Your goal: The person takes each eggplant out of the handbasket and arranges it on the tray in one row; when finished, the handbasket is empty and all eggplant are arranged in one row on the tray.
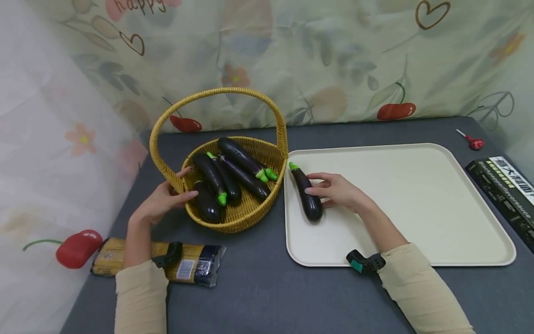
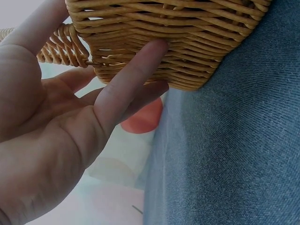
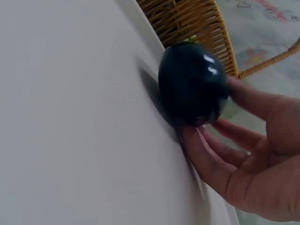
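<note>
Yellow wicker basket (image 1: 244, 224) stands upright on the dark grey bench (image 1: 263, 292), arched handle raised. Contents: at least five dark purple eggplants (image 1: 212, 176), heaped together, several with bright green caps showing. Left hand (image 1: 160, 202) grasps the basket at the foot of its handle on the left side; the thumb reaches over the rim, while the left wrist view shows fingers against the outer weave.

Right of the basket, just beside it, lies a cream tray (image 1: 417, 208) with a raised rim. One further eggplant (image 1: 309, 197) is over the tray's left end, green cap pointing to the far left, rounded end nearer the person. Right hand (image 1: 338, 190) grasps this item from its right side, between thumb and fingers. Whether its underside rests on the tray cannot be confirmed.

Other items noted: a yellow and dark packet (image 1: 192, 260) partly beneath the left forearm; a black printed box (image 1: 500, 195) along the tray's right side; a red lollipop (image 1: 475, 143) near the far right corner.
</note>
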A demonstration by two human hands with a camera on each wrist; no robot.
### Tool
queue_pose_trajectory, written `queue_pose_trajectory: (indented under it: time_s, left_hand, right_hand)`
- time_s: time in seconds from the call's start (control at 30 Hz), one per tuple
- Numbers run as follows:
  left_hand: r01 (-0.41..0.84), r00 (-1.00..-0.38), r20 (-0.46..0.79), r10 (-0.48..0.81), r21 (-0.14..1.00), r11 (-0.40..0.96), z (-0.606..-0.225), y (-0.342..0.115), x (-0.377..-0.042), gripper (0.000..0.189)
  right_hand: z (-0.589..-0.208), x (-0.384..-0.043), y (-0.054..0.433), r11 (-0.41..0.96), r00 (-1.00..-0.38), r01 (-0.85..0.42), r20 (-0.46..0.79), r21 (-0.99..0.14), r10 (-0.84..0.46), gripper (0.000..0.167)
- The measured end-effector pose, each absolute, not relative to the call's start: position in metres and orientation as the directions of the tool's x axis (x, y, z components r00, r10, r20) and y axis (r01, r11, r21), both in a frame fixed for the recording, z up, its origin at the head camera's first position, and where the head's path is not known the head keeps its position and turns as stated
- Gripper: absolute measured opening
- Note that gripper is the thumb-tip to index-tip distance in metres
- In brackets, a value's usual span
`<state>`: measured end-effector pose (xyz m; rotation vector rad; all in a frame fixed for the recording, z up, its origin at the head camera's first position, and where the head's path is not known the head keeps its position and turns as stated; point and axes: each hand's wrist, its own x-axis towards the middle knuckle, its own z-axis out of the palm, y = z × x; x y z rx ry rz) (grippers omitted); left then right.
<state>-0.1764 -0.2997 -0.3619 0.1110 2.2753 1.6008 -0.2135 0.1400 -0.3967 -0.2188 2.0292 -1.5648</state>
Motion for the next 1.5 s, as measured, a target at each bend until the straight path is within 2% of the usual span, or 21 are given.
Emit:
queue_pose_trajectory:
  time_s: [0.13,0.53,0.77,1.07,1.27,1.5]
  left_hand:
    - [-0.138,-0.937,-0.242,0.252,0.919,0.368,-0.362,-0.302,-0.175,0.079]
    - [-0.144,-0.937,-0.243,0.249,0.922,0.359,-0.364,-0.304,-0.174,0.08]
    - [-0.143,-0.939,-0.239,0.246,0.925,0.352,-0.364,-0.305,-0.173,0.079]
    - [-0.142,-0.94,-0.24,0.244,0.922,0.36,-0.367,-0.3,-0.174,0.08]
    - [-0.137,-0.939,-0.235,0.253,0.926,0.352,-0.365,-0.3,-0.175,0.08]
    - [-0.132,-0.938,-0.229,0.26,0.929,0.345,-0.363,-0.3,-0.176,0.08]
  right_hand:
    - [-0.398,-0.212,0.132,0.316,-0.846,0.177,-0.308,-0.932,-0.435,0.062]
    - [-0.396,-0.208,0.119,0.306,-0.803,0.21,-0.342,-0.929,-0.487,0.061]
    - [-0.389,-0.208,0.119,0.304,-0.802,0.218,-0.348,-0.927,-0.485,0.059]
    - [-0.373,-0.207,0.133,0.205,-0.822,0.222,-0.296,-0.953,-0.486,0.053]
    - [-0.351,-0.21,0.127,0.175,-0.791,0.201,-0.265,-0.964,-0.552,0.052]
    - [-0.328,-0.212,0.099,0.129,-0.696,0.254,-0.273,-0.959,-0.664,0.048]
